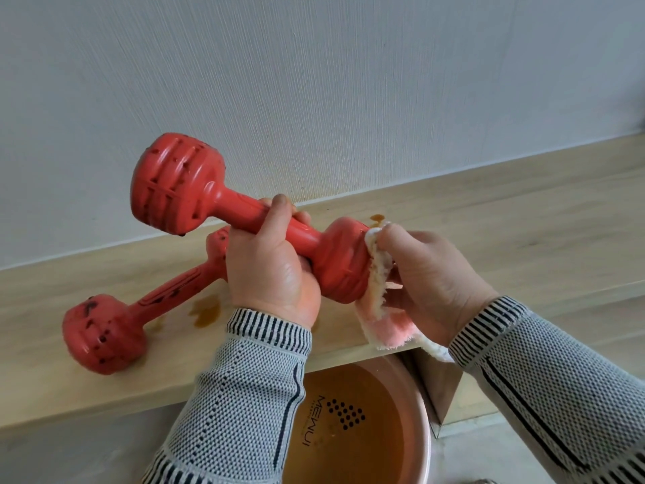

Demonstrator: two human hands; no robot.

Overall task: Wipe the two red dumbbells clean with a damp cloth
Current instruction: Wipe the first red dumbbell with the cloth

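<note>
My left hand (270,267) grips the handle of a red dumbbell (174,185) and holds it in the air, tilted, with its spotted far head up and to the left. My right hand (429,274) holds a pink and white cloth (378,291) bunched against the dumbbell's near head (340,260). The second red dumbbell (104,335), marked with dark spots, lies on the wooden shelf (523,232) to the left, partly behind my left hand.
Brown liquid stains (207,310) sit on the shelf near the lying dumbbell and at the wall (377,217). A pink basin (363,431) of brownish water stands on the floor below the shelf edge. A grey wall rises right behind the shelf.
</note>
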